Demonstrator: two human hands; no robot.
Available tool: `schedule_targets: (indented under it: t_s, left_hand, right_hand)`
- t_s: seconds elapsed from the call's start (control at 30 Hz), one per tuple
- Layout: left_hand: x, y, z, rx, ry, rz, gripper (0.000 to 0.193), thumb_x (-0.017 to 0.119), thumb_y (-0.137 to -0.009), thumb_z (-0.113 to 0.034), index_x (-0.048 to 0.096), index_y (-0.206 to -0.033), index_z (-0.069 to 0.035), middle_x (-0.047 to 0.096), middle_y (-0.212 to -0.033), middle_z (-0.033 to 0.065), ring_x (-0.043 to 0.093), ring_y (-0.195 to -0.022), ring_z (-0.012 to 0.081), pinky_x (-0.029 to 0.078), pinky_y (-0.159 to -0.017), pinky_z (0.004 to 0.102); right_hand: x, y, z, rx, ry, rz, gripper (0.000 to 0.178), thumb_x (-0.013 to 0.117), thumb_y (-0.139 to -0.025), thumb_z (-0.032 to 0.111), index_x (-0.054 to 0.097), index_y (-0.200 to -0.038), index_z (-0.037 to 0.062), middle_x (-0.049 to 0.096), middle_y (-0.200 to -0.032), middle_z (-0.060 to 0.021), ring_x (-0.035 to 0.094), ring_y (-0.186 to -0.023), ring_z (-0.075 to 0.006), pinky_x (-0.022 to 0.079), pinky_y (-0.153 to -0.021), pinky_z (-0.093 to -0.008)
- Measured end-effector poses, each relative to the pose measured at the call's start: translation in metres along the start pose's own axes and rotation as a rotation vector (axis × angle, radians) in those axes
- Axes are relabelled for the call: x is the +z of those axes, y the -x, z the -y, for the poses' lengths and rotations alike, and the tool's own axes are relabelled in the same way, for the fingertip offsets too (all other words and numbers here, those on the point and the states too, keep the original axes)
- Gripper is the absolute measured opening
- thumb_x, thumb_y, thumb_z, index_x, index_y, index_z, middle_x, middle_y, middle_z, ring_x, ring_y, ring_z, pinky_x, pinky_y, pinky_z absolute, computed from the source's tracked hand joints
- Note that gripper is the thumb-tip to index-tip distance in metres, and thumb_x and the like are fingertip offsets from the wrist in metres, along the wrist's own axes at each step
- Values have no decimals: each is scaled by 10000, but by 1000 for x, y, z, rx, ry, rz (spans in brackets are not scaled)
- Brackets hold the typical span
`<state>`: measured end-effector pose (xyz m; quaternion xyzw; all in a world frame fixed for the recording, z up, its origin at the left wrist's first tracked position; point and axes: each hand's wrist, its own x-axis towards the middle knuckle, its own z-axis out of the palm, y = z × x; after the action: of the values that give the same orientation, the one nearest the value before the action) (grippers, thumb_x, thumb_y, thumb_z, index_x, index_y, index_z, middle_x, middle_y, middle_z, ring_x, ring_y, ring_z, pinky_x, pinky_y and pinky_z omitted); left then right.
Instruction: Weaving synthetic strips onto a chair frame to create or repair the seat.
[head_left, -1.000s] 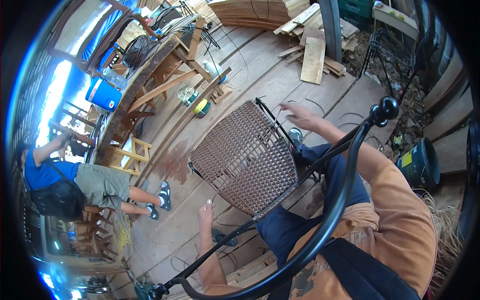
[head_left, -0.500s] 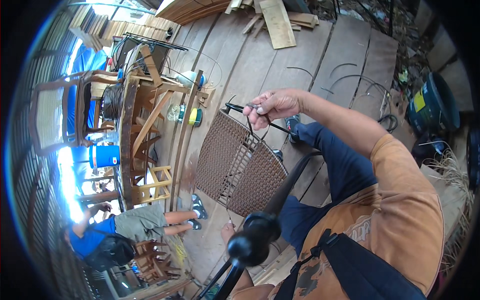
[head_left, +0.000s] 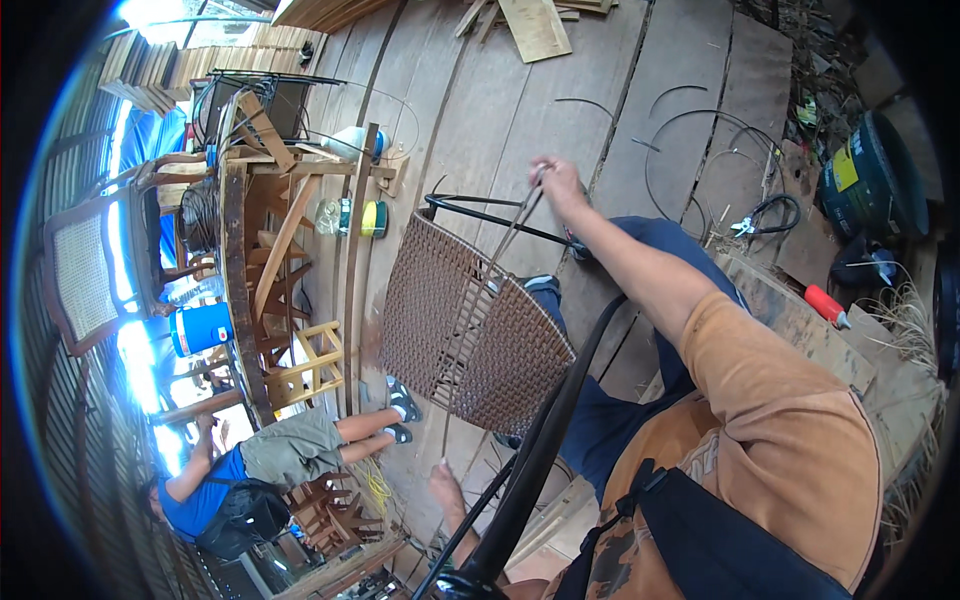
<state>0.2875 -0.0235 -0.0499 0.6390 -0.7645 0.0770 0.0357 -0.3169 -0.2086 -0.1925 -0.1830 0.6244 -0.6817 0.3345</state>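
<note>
A brown woven panel (head_left: 430,320) on a black metal frame (head_left: 490,212) stands tilted before me, with an open lattice strip (head_left: 465,335) down its middle. My right hand (head_left: 560,187), closed, pulls flat brown strands (head_left: 518,222) taut out past the panel's upper edge. On the opposite side my left hand (head_left: 443,487) is closed at the end of a thin strand that leads up to the lattice. A black curved bar (head_left: 535,460) crosses in front and covers part of the left forearm.
A wooden workbench (head_left: 236,280) stands at left, with a blue bucket (head_left: 200,330) and yellow stool (head_left: 305,365) beside it. A person in blue (head_left: 215,500) is at lower left. A dark green bucket (head_left: 875,180), red tube (head_left: 826,306) and coiled cord (head_left: 775,213) lie right.
My right hand has moved up and away from the panel's edge, drawing the strands out straight. My left hand has moved slightly lower. The view has shifted.
</note>
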Motion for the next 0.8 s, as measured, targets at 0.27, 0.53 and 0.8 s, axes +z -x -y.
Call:
schedule_targets:
  t_s: [0.27, 0.53, 0.8]
  left_hand:
    - [-100, 108, 39, -253, -615, 304, 378, 490, -844, -310, 624, -684, 5, 630, -701, 206, 621, -669, 380, 504, -591, 423]
    - [-136, 4, -294, -431, 174, 952, 401, 486, -863, -353, 589, -1082, -32, 630, -1009, 153, 577, -1001, 288, 421, -887, 374]
    - [-50, -164, -421, -115, 716, 388, 267, 475, -880, -120, 536, -1091, 32, 587, -865, 105, 543, -678, 137, 444, -650, 270]
  right_hand:
    - [5, 56, 13, -372, 360, 944, 259, 614, -769, 291, 643, -815, 38, 627, -749, -126, 587, -672, -253, 448, -597, -373]
    - [5, 34, 77, -33, -69, 1094, 326, 616, -774, 245, 595, -1021, 34, 421, -588, -18, 408, -569, -79, 373, -527, -253]
    - [12, 41, 106, -385, 340, 918, 296, 550, -787, 125, 566, -1070, 43, 620, -897, -196, 597, -887, -346, 466, -777, -421]
